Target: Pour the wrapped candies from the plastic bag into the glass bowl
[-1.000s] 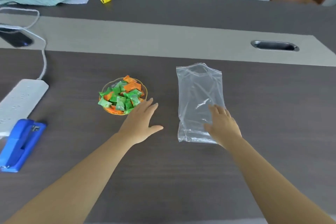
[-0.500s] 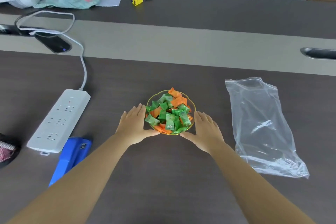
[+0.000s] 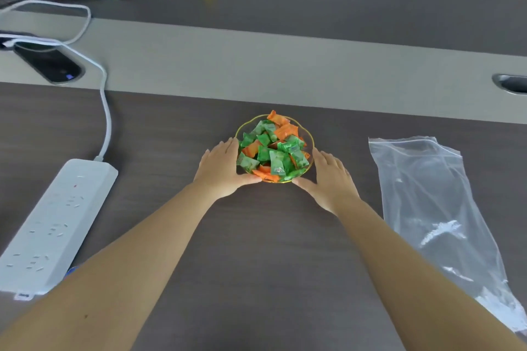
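Green and orange candies (image 3: 272,148) fill the glass bowl (image 3: 309,138) on the desk (image 3: 256,251). My left hand (image 3: 221,169) and right hand (image 3: 328,179) cup the bowl's two sides, fingers spread, touching it. Right of the bowl, well apart, the plastic bag (image 3: 433,208) lies flat and empty.

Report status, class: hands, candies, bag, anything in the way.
Left hand and right hand cupping the glass bowl. Wrapped candies heaped inside it. Plastic bag flat, empty, to the right. Nothing in the way.
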